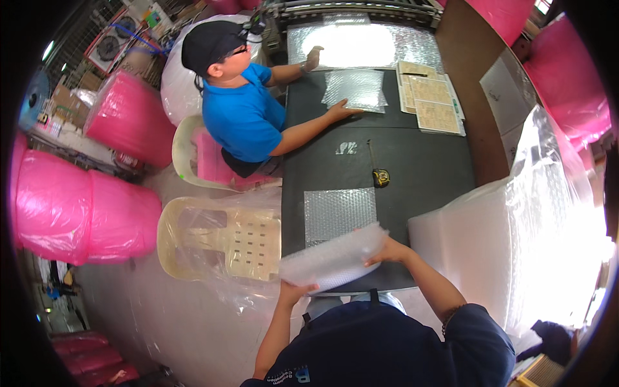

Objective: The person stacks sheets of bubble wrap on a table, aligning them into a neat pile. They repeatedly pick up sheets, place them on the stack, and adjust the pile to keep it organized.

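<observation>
Between my two hands I hold a thick stack of clear bubble wrap sheets (335, 258), tilted above the near edge of the dark table. My left hand (296, 291) grips its lower left end, and my right hand (389, 250) is closed round the right end. Just beyond, a flat bubble wrap piece (340, 209) lies on the table, partly covered by the stack. Past that rest a yellow and black tape measure (381, 178) and a small clear scrap (346, 148).
Across the dark table (309, 148), a co-worker in blue (242, 109) touches a bubble wrap sheet (356, 89). Papers (432, 100) lie far right. A large plastic-wrapped white bundle (477, 245) stands close on my right. Plastic chairs (174, 226) and pink rolls (84, 206) stand left.
</observation>
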Available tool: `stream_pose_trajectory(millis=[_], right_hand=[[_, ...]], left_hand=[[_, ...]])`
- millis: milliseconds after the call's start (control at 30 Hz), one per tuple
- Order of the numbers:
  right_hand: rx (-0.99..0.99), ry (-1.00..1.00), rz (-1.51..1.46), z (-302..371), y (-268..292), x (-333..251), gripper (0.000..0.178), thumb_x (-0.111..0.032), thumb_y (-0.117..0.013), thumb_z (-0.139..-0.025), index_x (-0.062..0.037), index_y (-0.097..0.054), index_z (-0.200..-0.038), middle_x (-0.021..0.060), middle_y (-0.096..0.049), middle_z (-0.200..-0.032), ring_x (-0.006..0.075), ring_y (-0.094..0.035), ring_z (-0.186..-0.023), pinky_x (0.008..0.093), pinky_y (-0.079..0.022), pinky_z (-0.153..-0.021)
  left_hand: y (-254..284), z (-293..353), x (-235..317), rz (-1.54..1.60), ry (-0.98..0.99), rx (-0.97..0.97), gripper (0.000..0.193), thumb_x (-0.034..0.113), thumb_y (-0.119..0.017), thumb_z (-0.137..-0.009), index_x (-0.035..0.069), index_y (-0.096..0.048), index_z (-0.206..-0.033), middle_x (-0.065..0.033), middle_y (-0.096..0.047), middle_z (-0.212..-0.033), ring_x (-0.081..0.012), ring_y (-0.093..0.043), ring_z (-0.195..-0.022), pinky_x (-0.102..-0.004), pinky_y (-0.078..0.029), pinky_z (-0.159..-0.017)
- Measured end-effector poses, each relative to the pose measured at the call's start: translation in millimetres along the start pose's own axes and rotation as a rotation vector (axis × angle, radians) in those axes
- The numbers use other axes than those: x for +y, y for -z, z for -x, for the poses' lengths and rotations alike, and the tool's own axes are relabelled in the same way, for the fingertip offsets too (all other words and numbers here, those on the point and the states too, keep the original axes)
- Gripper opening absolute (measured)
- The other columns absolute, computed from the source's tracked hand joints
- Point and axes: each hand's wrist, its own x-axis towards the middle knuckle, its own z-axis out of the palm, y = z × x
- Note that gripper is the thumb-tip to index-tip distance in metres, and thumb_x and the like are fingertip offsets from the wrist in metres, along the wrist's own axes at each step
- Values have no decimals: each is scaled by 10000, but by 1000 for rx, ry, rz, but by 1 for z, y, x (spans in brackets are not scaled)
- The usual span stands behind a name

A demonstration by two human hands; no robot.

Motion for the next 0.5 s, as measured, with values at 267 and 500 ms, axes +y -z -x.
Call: stream_pose_trajectory(millis=[267, 500], right_hand=[[534, 2, 396, 14, 1, 95, 523, -157, -738, -654, -155, -576, -1151, 101, -624, -959, 235, -582, -923, 338, -460, -792], [1054, -819, 279, -58, -20, 174, 565, -281, -764, -632, -37, -492, -1063, 149, -505, -1106, 315, -495, -1070, 419, -437, -856]], left_hand=[[0, -16, -87, -155, -134, -81, 243, 158, -621, -710, 71, -647, -935, -101, -639, -1008, -211, -606, -918, -323, -461, -816], [1, -1, -35, 98, 4, 25, 518, 34, -741, -656, -9, -514, -1120, -94, -591, -1039, -221, -557, -958, -318, -427, -849]])
